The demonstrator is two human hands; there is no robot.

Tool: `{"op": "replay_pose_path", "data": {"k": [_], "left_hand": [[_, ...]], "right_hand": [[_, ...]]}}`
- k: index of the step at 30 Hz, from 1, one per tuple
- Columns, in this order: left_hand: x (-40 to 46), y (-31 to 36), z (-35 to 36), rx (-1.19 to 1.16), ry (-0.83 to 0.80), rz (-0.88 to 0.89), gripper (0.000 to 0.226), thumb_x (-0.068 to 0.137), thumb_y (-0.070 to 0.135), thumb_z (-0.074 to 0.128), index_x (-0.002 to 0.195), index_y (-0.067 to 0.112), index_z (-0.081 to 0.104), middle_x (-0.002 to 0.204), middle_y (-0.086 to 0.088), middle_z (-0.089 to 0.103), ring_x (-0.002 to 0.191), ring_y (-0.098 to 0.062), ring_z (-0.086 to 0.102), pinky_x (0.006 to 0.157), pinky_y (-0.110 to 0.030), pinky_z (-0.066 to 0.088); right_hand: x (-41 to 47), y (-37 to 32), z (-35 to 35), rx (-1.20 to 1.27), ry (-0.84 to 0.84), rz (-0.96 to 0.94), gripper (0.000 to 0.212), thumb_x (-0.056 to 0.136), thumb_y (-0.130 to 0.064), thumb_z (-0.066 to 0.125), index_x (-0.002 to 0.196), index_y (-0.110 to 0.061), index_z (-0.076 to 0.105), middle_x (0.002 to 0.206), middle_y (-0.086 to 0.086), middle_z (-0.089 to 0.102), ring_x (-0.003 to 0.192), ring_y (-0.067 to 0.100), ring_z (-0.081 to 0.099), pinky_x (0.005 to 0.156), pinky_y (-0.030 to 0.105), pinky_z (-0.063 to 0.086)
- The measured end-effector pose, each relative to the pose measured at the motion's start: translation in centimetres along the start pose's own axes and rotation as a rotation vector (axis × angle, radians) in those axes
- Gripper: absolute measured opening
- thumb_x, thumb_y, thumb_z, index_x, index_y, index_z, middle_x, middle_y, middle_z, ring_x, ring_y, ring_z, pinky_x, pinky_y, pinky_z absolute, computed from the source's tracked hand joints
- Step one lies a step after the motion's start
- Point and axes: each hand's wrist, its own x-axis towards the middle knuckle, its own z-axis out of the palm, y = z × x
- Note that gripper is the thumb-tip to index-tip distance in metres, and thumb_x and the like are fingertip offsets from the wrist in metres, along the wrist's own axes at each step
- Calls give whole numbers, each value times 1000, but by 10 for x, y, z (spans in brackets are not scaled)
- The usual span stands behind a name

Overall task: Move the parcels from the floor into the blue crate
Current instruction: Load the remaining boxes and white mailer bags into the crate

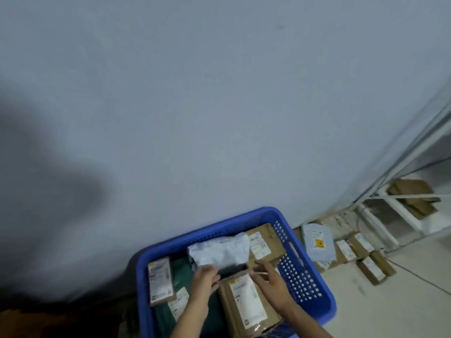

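Both hands are inside the blue crate (302,286): the left hand (204,276) curls round the near-left corner of a brown cardboard parcel (246,303), while the right hand (269,280) rests on its right edge with fingers loosely bent; whether it actually pinches the edge I cannot tell. Judgement: to seat this one well, lower it flat beside the grey bag parcel (219,252) and small box (159,280), then slide the fingers out sideways. The crate stands against a pale wall (219,93) on a light tiled floor (402,301); more parcels (317,242) lie on the floor right of the crate, near a white rack (395,203).
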Motion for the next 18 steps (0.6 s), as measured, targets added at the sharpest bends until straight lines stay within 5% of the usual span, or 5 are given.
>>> {"op": "replay_pose_path", "data": {"k": [3, 6, 11, 14, 18], "left_hand": [[-33, 17, 71, 121, -63, 96, 17, 92, 14, 56, 109, 12, 59, 105, -9, 64, 97, -23, 62, 72, -30, 52], [-57, 14, 147, 221, -152, 176, 24, 90, 19, 58, 115, 19, 59, 110, -8, 64, 103, -22, 61, 90, -40, 52], [-94, -12, 275, 251, -204, 203, 24, 90, 21, 62, 114, 20, 58, 113, -4, 62, 98, -14, 59, 78, -29, 48], [-106, -32, 351, 294, -236, 214, 23, 94, 20, 57, 116, 18, 54, 119, -5, 57, 107, -21, 55, 96, -37, 43], [-118, -51, 445, 371, -261, 260, 29, 92, 19, 59, 121, 15, 53, 119, -7, 54, 108, -22, 54, 93, -37, 44]], "right_hand": [[-11, 7, -67, 71, 92, -29, 48, 86, -45, 65, 129, -29, 51, 118, -6, 61, 108, 11, 59, 94, 27, 48], [-27, 19, -137, 132, 157, -86, 41, 91, -38, 61, 129, -29, 50, 120, -5, 60, 106, 7, 58, 84, 18, 47], [-40, 66, -260, 201, 237, -88, 43, 91, -34, 62, 132, -24, 51, 122, -3, 57, 106, 9, 54, 91, 22, 41], [-54, 102, -336, 245, 281, -68, 46, 91, -39, 61, 133, -25, 50, 123, -3, 57, 112, 12, 54, 97, 31, 46], [-64, 142, -429, 252, 357, -58, 41, 92, -35, 58, 131, -24, 51, 125, 1, 57, 114, 15, 55, 102, 33, 42]]}}
